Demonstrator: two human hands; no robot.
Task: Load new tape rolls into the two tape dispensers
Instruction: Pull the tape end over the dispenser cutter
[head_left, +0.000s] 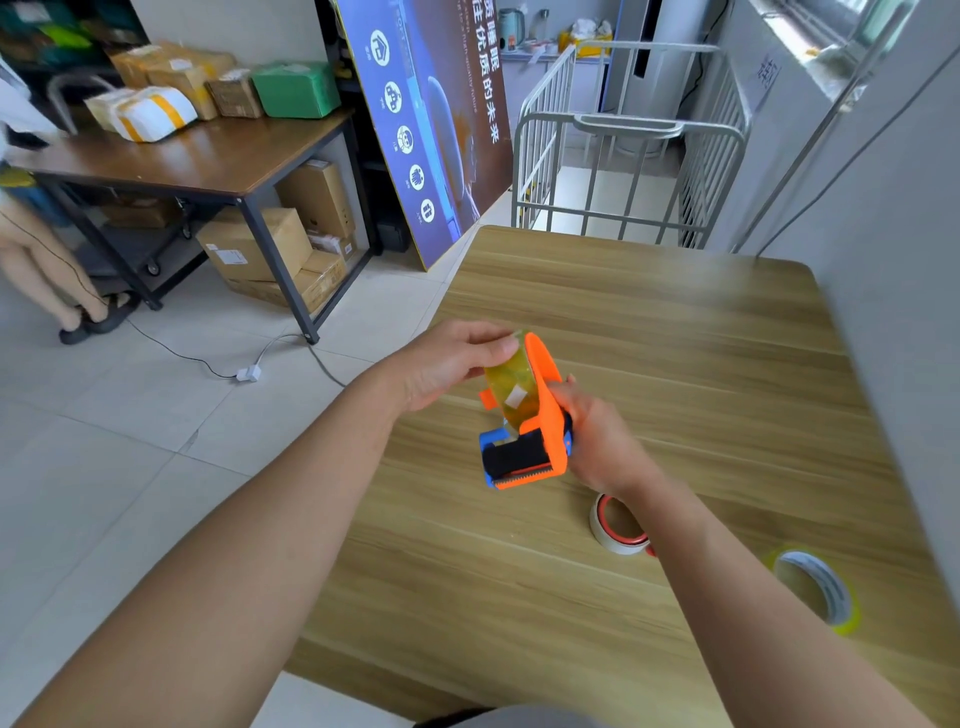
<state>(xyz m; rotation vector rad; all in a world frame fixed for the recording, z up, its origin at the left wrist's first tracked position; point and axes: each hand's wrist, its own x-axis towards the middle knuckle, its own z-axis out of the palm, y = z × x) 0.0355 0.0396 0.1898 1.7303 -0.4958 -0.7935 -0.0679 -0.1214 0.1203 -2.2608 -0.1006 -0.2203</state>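
An orange and blue tape dispenser is held above the wooden table. My right hand grips its handle from the right side. A clear yellowish tape roll sits against the dispenser's left face, and my left hand holds that roll by its upper edge. The dispenser's black roller and toothed blade point toward me. Two other rolls lie on the table: a white-edged one with a red core under my right wrist, and a yellowish one near the right edge. Only this one dispenser is in view.
A dark table with parcels stands at the back left, with cardboard boxes under it. A blue poster board leans behind my table. A white metal cage cart is at the back. A grey wall runs along the right.
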